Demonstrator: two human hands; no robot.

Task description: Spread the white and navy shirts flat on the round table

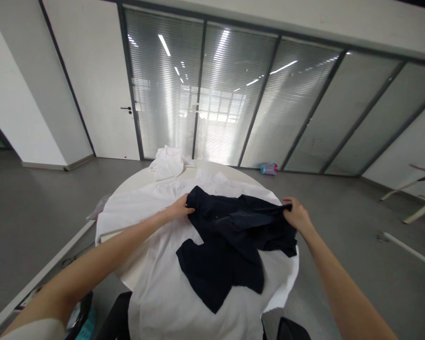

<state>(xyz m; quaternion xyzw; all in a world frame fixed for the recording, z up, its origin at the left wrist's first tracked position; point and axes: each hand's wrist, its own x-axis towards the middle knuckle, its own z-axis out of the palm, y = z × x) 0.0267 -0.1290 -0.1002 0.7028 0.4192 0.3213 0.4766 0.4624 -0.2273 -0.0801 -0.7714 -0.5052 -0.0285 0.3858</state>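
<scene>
A dark navy garment [230, 226], which looks like a pair of shorts, lies rumpled on the white shirt [156, 293]. My left hand [179, 207] pinches its upper left corner between thumb and fingers. At the garment's upper right, my right hand [297, 215] grips another edge. Between my hands the top edge is drawn out sideways, while the lower part drapes in folds. The white shirt is spread flat beneath, a sleeve reaching left and its lower end hanging over the table's near side.
A crumpled white cloth [168, 162] sits at the far edge of the round table [127, 182]. Beyond are a door [92, 80] and glass partitions. A blue and pink object [268, 169] lies on the floor by the glass. Furniture legs [420, 212] stand at the right.
</scene>
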